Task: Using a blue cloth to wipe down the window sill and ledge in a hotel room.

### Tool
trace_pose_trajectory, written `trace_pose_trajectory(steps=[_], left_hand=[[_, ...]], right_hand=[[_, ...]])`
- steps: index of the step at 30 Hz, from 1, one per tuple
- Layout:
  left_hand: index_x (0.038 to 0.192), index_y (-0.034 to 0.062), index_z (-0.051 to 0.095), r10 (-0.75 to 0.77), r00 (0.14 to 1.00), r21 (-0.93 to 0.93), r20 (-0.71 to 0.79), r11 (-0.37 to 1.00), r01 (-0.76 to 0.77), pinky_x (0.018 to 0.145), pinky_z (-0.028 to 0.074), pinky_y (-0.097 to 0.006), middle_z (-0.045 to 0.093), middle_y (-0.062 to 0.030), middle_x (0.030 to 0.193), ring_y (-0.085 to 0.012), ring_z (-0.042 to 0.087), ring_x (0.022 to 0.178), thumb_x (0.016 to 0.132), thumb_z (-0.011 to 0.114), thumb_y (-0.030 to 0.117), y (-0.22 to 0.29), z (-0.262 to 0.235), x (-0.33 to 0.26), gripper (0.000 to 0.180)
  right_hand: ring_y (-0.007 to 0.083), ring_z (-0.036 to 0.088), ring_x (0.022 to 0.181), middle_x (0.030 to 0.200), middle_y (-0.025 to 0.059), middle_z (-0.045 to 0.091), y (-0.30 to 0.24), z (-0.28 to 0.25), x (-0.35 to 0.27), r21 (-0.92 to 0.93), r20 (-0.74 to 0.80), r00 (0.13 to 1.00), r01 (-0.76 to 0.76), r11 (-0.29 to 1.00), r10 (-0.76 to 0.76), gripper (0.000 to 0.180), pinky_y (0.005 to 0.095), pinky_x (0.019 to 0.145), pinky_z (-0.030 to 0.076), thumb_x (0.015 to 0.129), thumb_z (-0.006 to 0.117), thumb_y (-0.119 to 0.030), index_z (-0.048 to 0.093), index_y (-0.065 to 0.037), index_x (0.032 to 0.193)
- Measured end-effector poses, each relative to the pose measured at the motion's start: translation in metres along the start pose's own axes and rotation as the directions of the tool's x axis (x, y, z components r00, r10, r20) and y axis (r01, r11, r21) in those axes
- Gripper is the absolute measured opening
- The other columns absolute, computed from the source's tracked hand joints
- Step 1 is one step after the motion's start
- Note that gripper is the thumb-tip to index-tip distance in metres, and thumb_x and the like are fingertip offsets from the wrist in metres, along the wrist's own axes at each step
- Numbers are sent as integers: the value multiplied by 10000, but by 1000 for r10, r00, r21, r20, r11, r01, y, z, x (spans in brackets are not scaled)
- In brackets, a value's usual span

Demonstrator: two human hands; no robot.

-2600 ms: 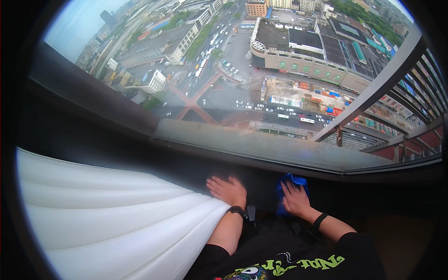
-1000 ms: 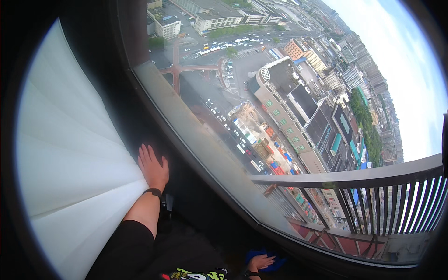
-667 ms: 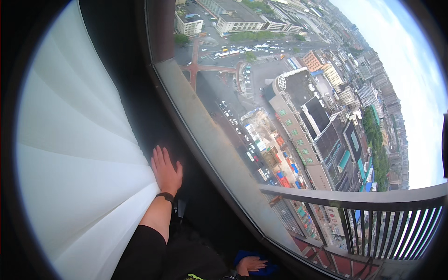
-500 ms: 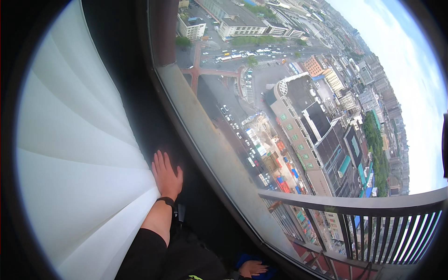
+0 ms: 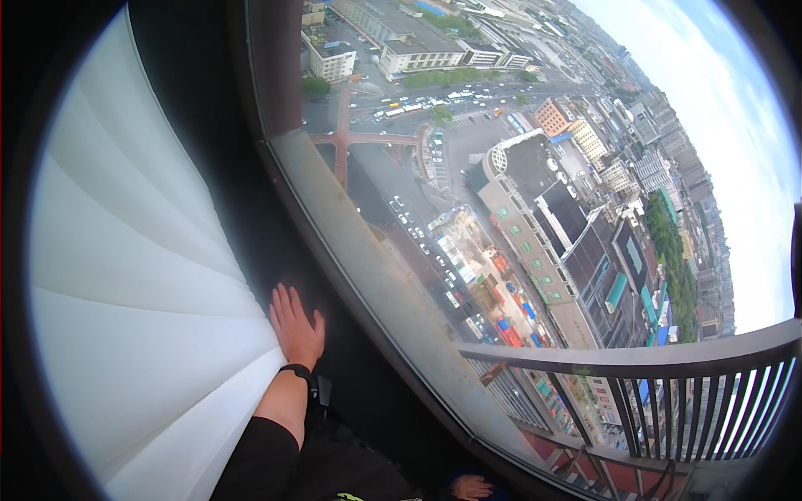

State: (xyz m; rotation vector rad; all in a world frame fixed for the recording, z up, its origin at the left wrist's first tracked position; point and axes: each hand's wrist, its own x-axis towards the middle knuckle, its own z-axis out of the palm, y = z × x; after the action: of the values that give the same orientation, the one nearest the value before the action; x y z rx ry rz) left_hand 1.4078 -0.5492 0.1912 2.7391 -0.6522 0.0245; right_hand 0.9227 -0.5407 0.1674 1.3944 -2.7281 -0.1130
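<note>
My left hand (image 5: pixel 298 328) is open, its fingers stretched and lying on a dark sill (image 5: pixel 330 355), right beside the edge of a white curtain (image 5: pixel 150 317). A black band (image 5: pixel 298 370) circles that wrist. Low in the picture, partly cut off by the lower edge, my right hand (image 5: pixel 473 487) is closed over a blue cloth (image 5: pixel 499 494). Most of the cloth is in shadow, and the fingertips are hard to make out.
A large window with a pale lower frame (image 5: pixel 368 242) runs diagonally beside the sill. Outside stands a metal railing (image 5: pixel 668 367), with city streets and buildings (image 5: pixel 543 242) far below. The curtain fills the left side.
My right hand has moved slightly right and down with the blue cloth, nearer the lower edge. My left hand stays on the sill, while the whole view has shifted a little.
</note>
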Motion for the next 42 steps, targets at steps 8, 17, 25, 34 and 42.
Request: trace_pose_trajectory(steps=[8,17,25,34,42], left_hand=[[1424,-43,336,-3,1000,11,-2,1000,3,1183,134,-456,216,-212,1550,-337,170,1450,886,515,284,-3,2,2,654],[1422,-48,340,0,1000,3,2,1000,0,1183,133,-452,220,-215,1547,-339,175,1448,889,502,286,-3,4,4,650],[1427,-41,342,4,1000,20,15,1000,-5,1185,126,-437,221,-222,1548,-337,176,1452,895,493,310,-6,23,1,656],[1437,-31,342,17,1000,41,-24,999,-16,1186,114,-433,219,-216,1554,-332,175,1456,883,500,349,-17,45,12,690],[1427,-44,343,36,998,1,-55,999,-36,1183,106,-450,226,-231,1545,-350,177,1449,888,500,346,-19,54,-4,683]], right_hand=[[388,257,1410,1473,270,335,13,0,-25,84,96,940,321,943,-328,577,510,1159,167,949,435,-282,339,-3,1446],[397,251,1411,1470,282,333,37,-6,3,112,55,955,283,953,-290,591,519,1158,167,946,452,-290,342,11,1441],[405,246,1412,1467,293,332,43,2,9,90,-22,995,100,991,-99,603,526,1157,167,942,467,-297,344,24,1437],[426,311,1371,1419,304,396,-39,37,-75,159,-82,855,518,840,-512,603,552,1141,188,935,483,-297,357,4,1441],[409,367,1334,1386,260,455,-84,17,-96,285,-97,713,689,667,-695,565,553,1138,211,917,498,-301,433,-27,1407]])
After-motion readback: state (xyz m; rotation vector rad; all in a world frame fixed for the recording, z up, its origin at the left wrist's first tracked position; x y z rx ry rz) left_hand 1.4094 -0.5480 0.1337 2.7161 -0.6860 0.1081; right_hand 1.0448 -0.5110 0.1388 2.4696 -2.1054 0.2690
